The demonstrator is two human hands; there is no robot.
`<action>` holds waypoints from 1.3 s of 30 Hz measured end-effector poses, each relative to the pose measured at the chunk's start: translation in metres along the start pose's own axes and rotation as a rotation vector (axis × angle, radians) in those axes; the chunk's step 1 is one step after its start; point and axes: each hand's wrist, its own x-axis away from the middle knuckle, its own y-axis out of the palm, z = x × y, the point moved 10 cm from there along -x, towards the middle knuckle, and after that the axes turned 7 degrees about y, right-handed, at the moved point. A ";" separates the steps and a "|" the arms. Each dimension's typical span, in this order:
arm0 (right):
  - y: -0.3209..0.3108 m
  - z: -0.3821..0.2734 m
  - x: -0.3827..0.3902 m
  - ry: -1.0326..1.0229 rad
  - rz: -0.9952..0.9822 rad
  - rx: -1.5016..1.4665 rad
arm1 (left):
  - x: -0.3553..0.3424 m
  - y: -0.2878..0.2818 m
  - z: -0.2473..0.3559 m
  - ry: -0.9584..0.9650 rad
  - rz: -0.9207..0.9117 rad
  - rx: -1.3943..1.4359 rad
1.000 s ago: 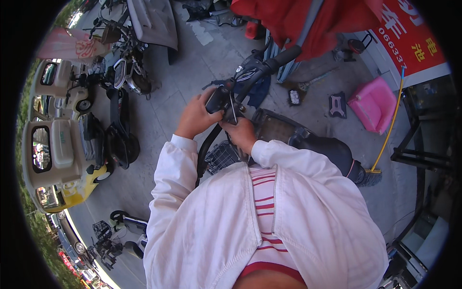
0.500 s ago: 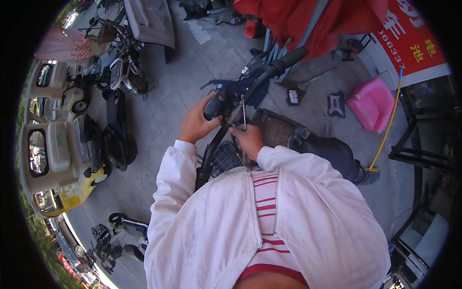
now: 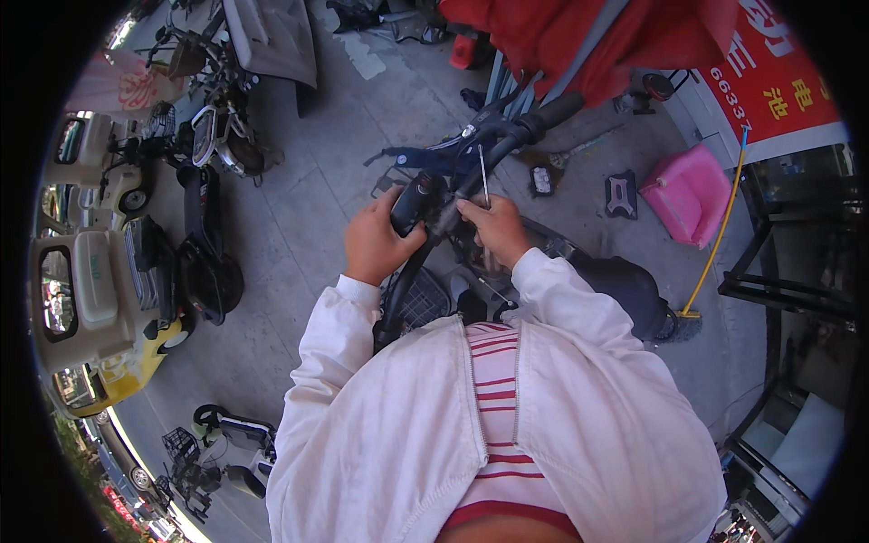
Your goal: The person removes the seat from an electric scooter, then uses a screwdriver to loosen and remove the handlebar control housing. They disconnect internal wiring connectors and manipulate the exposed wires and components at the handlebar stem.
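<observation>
My left hand is wrapped round a dark, rounded housing on the black handlebar of a two-wheeler, its thumb pressed against the lower end. Just right of it, my right hand grips a screwdriver, whose thin metal shaft points up past the bar. A black wire basket hangs below the handlebar, and the vehicle's black seat extends to the right. What the screwdriver's tip touches, if anything, I cannot tell.
Parked scooters and beige-and-yellow small vehicles line the left. Red fabric and a red signboard are at top right. A pink padded seat, a yellow-handled broom and dark metal frames occupy the right side.
Both hands have moved right, the right one most, and it has risen with the screwdriver. More of the dark housing's face now shows above my left thumb.
</observation>
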 end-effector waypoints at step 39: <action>-0.177 0.183 0.118 0.061 0.222 -0.084 | 0.011 -0.018 -0.145 -0.394 -0.116 0.000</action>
